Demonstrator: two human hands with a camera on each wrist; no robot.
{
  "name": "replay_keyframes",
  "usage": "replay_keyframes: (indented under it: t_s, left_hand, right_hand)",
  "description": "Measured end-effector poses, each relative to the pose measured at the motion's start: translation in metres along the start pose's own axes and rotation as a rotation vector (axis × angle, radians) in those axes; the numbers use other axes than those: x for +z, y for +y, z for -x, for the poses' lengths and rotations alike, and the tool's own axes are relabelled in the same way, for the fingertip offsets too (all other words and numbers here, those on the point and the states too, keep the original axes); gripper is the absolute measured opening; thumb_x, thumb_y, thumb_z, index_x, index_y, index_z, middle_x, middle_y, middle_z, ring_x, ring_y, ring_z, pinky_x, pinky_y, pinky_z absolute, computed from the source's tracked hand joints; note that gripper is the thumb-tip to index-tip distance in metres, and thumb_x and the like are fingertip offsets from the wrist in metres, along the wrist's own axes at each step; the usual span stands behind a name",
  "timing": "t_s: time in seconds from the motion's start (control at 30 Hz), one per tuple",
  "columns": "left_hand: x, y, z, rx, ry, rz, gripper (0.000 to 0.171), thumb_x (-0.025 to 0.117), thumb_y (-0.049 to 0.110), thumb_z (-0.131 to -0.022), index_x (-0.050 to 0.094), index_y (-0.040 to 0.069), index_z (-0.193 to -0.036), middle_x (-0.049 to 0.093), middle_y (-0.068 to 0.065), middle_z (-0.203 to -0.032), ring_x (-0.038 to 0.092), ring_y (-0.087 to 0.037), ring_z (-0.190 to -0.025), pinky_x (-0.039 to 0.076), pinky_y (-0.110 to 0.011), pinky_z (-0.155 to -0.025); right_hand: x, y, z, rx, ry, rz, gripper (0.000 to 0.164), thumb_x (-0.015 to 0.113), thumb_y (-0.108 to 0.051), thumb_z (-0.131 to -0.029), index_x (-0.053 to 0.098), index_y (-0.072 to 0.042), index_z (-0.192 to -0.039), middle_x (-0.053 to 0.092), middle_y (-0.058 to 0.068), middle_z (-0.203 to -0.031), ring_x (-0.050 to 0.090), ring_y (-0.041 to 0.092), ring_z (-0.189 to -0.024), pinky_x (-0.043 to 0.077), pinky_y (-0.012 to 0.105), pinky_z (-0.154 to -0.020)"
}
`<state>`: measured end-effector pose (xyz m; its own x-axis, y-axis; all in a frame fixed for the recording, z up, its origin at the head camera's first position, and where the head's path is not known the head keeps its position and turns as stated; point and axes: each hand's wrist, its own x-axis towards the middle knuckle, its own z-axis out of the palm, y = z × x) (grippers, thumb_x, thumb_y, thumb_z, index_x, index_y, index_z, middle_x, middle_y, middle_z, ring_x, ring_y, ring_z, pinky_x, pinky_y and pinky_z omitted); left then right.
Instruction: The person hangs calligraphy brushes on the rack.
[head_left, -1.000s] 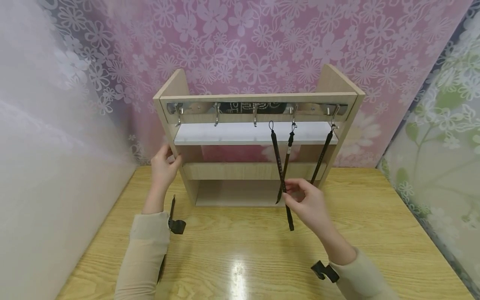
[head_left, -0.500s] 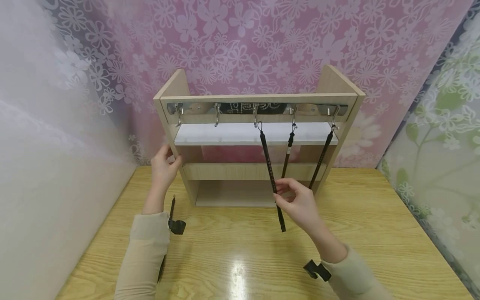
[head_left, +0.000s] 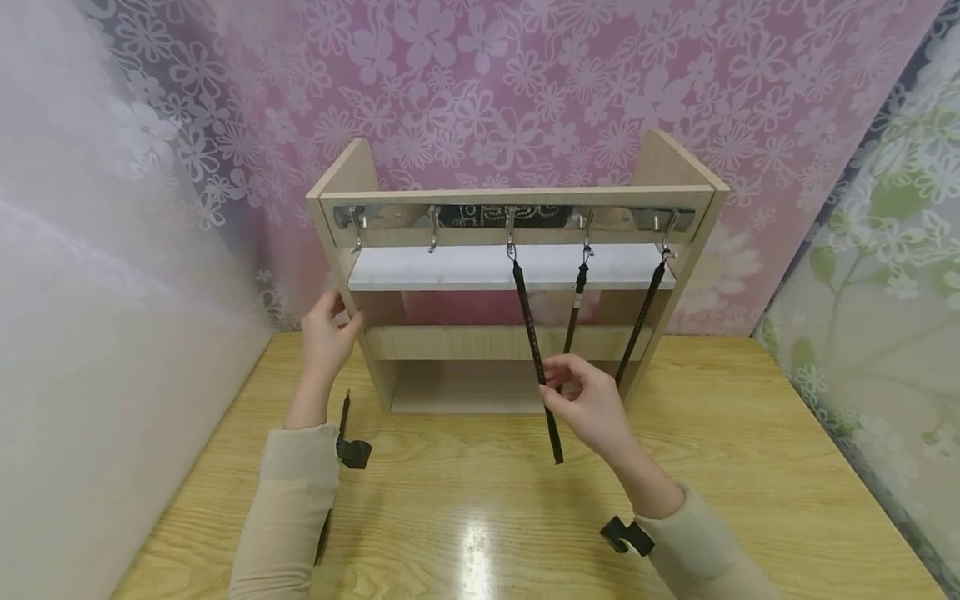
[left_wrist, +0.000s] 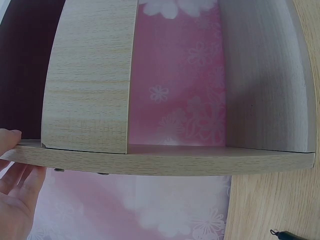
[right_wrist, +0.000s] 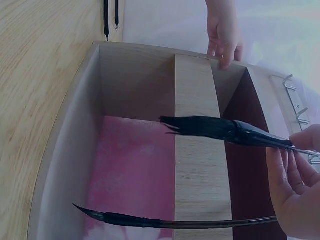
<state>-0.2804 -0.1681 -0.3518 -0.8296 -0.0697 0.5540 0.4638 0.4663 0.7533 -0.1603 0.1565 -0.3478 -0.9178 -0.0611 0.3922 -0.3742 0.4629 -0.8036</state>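
My right hand (head_left: 588, 404) pinches a black calligraphy brush (head_left: 529, 321) by its lower part, bristles down. The brush's loop is at the tip of the middle hook (head_left: 511, 232); whether it is round the hook is too small to tell. In the right wrist view the dark bristles (right_wrist: 200, 127) stick out past the fingers. Two more calligraphy brushes hang from hooks to the right: one brown-handled brush (head_left: 577, 302) and one black brush (head_left: 643, 312). My left hand (head_left: 326, 333) grips the left side panel (left_wrist: 165, 164) of the wooden rack, thumb inside and fingers outside.
The rack (head_left: 517, 196) carries a metal hook strip with several hooks; two left hooks (head_left: 432, 229) bear nothing. A brush (head_left: 345, 412) lies on the wooden table (head_left: 420, 500) beside my left wrist, partly hidden. Another dark slim thing shows by the left sleeve. Patterned cloth stands behind.
My right hand has moved left with the black brush, from beside the brown-handled brush to the middle hook, bringing its loop to the hook tip. The left hand stays on the panel.
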Motion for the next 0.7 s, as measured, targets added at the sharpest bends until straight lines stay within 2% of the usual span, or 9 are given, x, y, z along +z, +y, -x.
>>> replay_keyframes:
  t_s: [0.2, 0.3, 0.7]
  left_hand:
    - [0.0001, 0.0, -0.0002, -0.007, 0.0, 0.002, 0.032, 0.058, 0.0, -0.08, 0.053, -0.002, -0.112, 0.057, -0.021, -0.103, 0.053, -0.032, -0.103, 0.051, -0.039, -0.077]
    - [0.0, -0.0001, -0.0003, -0.008, -0.002, 0.003, 0.032, 0.058, 0.0, -0.08, 0.053, -0.002, -0.111, 0.057, -0.021, -0.103, 0.052, -0.032, -0.103, 0.051, -0.039, -0.077]
    - [0.0001, 0.0001, -0.0005, 0.003, 0.0, 0.001, 0.032, 0.059, 0.0, -0.08, 0.054, -0.002, -0.111, 0.058, -0.021, -0.103, 0.053, -0.033, -0.102, 0.052, -0.041, -0.076]
  right_hand:
    - [0.0021, 0.0038, -0.0038, 0.036, -0.018, -0.008, 0.023, 0.063, 0.0, -0.077, 0.06, -0.001, -0.1, 0.06, 0.006, -0.086, 0.055, 0.021, -0.078, 0.047, 0.024, -0.061]
    - [0.0028, 0.0048, -0.0053, 0.041, -0.022, -0.02, 0.024, 0.063, 0.001, -0.077, 0.059, -0.001, -0.1, 0.06, 0.007, -0.086, 0.055, 0.018, -0.077, 0.047, 0.024, -0.061]
    - [0.009, 0.0104, -0.0098, 0.042, -0.025, -0.052, 0.025, 0.063, 0.001, -0.077, 0.059, -0.001, -0.101, 0.06, 0.008, -0.086, 0.055, 0.018, -0.077, 0.049, 0.024, -0.057]
